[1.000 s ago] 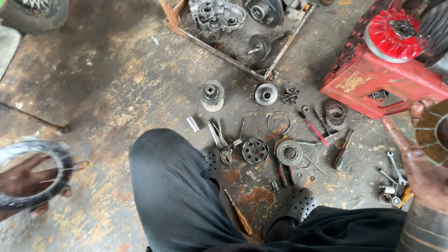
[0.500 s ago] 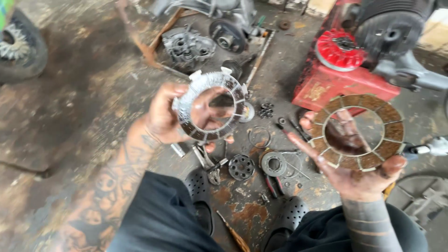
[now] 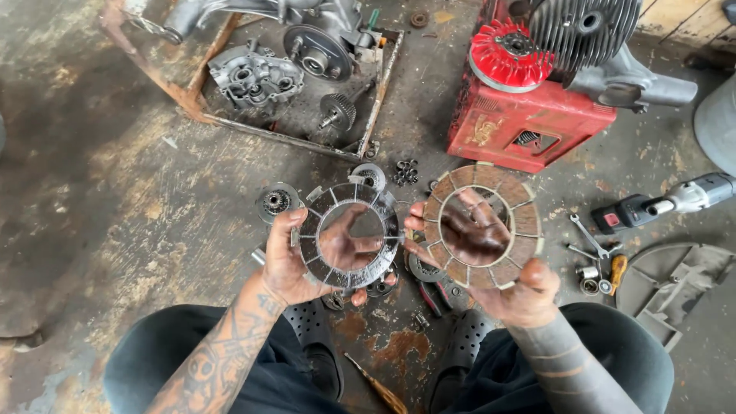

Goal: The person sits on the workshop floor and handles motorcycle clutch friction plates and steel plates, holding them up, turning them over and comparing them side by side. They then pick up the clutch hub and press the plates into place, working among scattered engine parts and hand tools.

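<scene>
My left hand (image 3: 295, 264) holds up a dark grey ring-shaped clutch plate (image 3: 349, 234) with notched tabs round its rim; my fingers show through its hole. My right hand (image 3: 498, 287) holds a brown friction ring (image 3: 483, 226) with segmented pads, its fingers spread behind the opening. The two rings are side by side at the middle of the view, nearly touching, above my knees. Small gears and parts (image 3: 276, 202) lie on the floor under them.
A red engine block with a finned cylinder and red fan (image 3: 529, 115) stands at the upper right. A rusty frame (image 3: 192, 100) holds engine casings at top centre. A power tool (image 3: 667, 203), spanners (image 3: 590, 238) and a grey cover (image 3: 678, 280) lie right.
Both hands have come closer together and nearer the camera. The grey plate dropped lower to the middle; the brown ring moved left, level with it.
</scene>
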